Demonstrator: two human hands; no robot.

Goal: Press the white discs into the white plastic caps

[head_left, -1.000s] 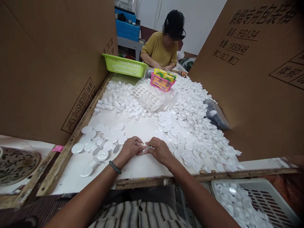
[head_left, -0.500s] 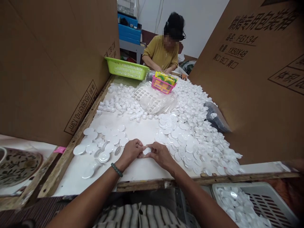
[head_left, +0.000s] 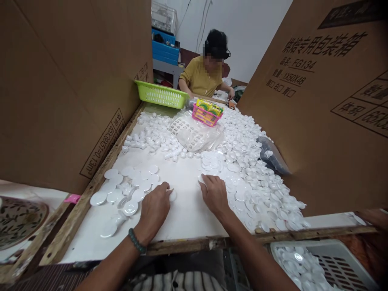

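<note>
My left hand [head_left: 155, 208] is closed, pinching a small round white plastic piece [head_left: 173, 196] between thumb and fingers just above the white tabletop [head_left: 184, 218]. To the right, my right hand [head_left: 214, 195] has its thumb and index finger on the edge of a white disc [head_left: 200, 179], beside the pile of flat white discs [head_left: 239, 184]. Its other fingers are bent, and the palm side is hidden. Left of my left hand lies a looser group of white discs [head_left: 114, 195], some with smaller white parts.
Tall cardboard sheets [head_left: 69, 81] wall both sides. Small white parts [head_left: 151, 131] cover the far table around a plastic bag [head_left: 194, 135], a pink basket [head_left: 206, 117] and a green basket [head_left: 162, 95]. A co-worker [head_left: 206, 74] sits opposite. A grey crate [head_left: 339, 258] stands lower right.
My hands have moved apart from their meeting point at the middle. The left went leftward with the white piece; the right went to a disc by the pile. The co-worker's hands have separated.
</note>
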